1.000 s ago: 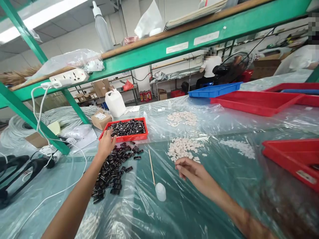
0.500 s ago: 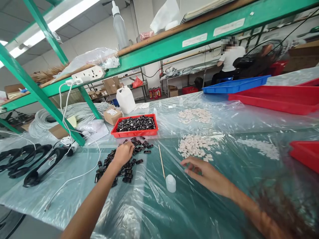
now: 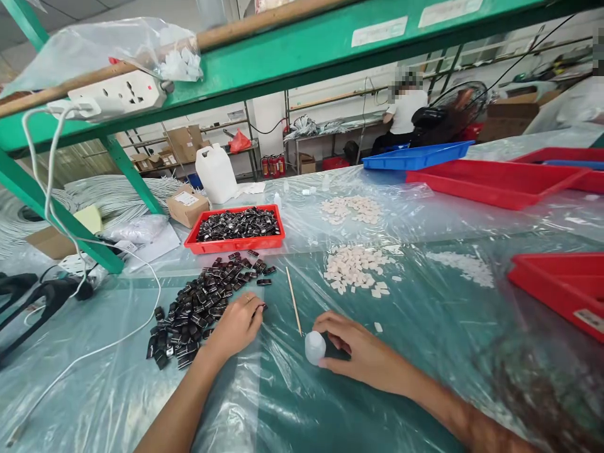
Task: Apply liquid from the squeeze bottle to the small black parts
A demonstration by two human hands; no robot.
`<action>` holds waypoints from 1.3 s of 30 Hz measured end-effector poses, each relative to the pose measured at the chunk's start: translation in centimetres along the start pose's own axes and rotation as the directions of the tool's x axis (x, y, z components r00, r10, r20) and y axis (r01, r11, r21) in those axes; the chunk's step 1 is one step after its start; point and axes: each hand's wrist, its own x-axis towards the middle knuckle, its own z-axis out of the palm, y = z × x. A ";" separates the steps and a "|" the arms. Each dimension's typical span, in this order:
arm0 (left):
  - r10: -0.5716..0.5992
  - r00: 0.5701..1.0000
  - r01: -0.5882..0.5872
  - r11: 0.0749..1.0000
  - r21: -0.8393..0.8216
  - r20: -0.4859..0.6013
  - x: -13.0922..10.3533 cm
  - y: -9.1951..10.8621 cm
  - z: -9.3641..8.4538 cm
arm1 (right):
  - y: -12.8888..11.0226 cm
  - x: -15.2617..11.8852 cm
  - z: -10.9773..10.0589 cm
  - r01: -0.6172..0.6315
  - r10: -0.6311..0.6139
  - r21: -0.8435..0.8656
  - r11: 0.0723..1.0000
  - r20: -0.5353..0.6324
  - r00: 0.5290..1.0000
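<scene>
My left hand [image 3: 239,322] is closed just right of a pile of small black rectangular plastic parts [image 3: 198,302]. A dark bit at its fingertips looks like one black part, mostly hidden by the fingers. My right hand [image 3: 358,352] has its thumb and index finger on either side of a small translucent white bottle [image 3: 314,348] with a rounded top, gripping its right side. A thin wooden stick [image 3: 293,301] lies on the plastic-covered table behind the bottle. One white piece [image 3: 378,327] lies beyond my right knuckles.
A red tray [image 3: 234,244] of black parts stands at the back. Heaps of white pieces [image 3: 353,267] lie right of the stick. More red trays [image 3: 557,283] stand at the right, and a green shelf frame [image 3: 283,69] crosses above. A white cable [image 3: 127,336] trails at left.
My left hand has come back from the far part of the black pile towards me. My right hand has moved left from beside the white heap to the bottle. The view has shifted.
</scene>
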 end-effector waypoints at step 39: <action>0.294 0.930 -0.323 0.940 -0.108 -0.222 -1.6 7.3 -2.1 | -3.5 -3.3 -2.1 0.300 -0.573 -0.645 0.703 -0.264 0.776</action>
